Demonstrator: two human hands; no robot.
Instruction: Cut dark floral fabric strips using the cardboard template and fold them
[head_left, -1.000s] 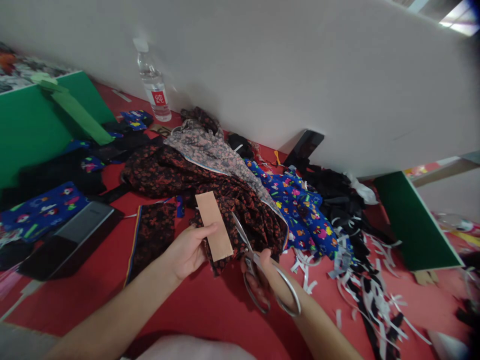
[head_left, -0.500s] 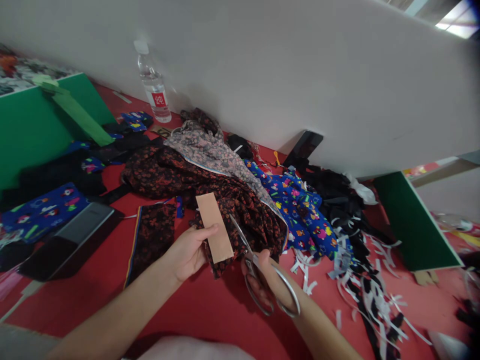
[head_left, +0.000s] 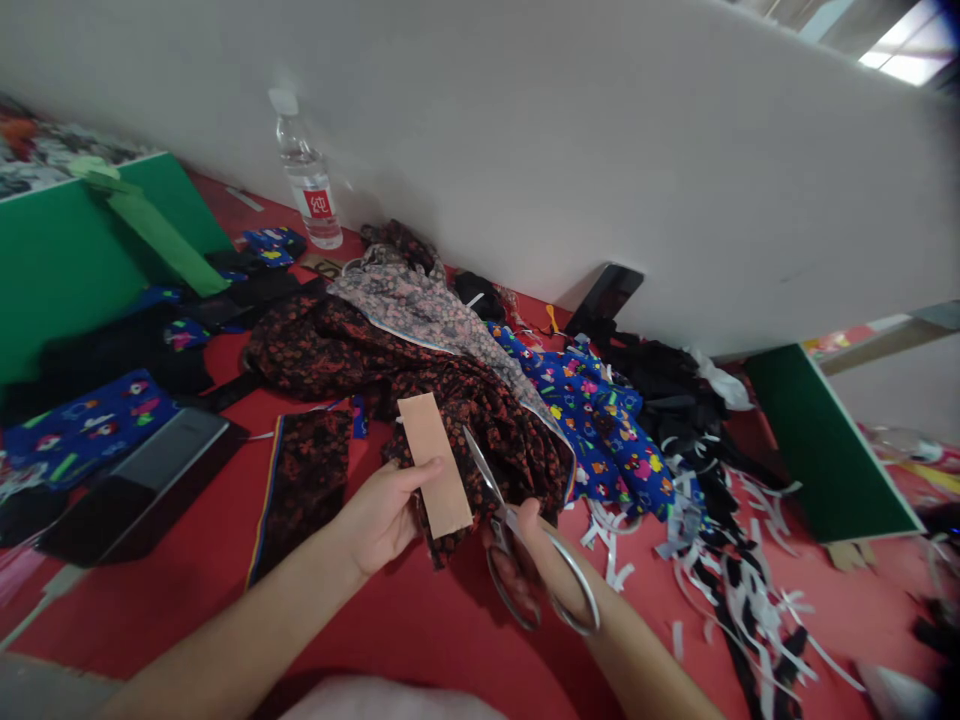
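dark floral fabric (head_left: 465,388), bunched on red table (head_left: 405,640); tan strip (head_left: 446,495) laid over it, thumb-pinched by left hand (head_left: 386,515); scissors (head_left: 501,505), gripped in right hand (head_left: 547,552).

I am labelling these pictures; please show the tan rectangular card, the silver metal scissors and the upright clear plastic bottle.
Tan rectangular card (head_left: 427,432): head view, upper half.
Silver metal scissors (head_left: 488,475): head view, blade.
Upright clear plastic bottle (head_left: 303,169): head view, middle of its body.

One held card (head_left: 448,495), one pair of scissors (head_left: 491,480)
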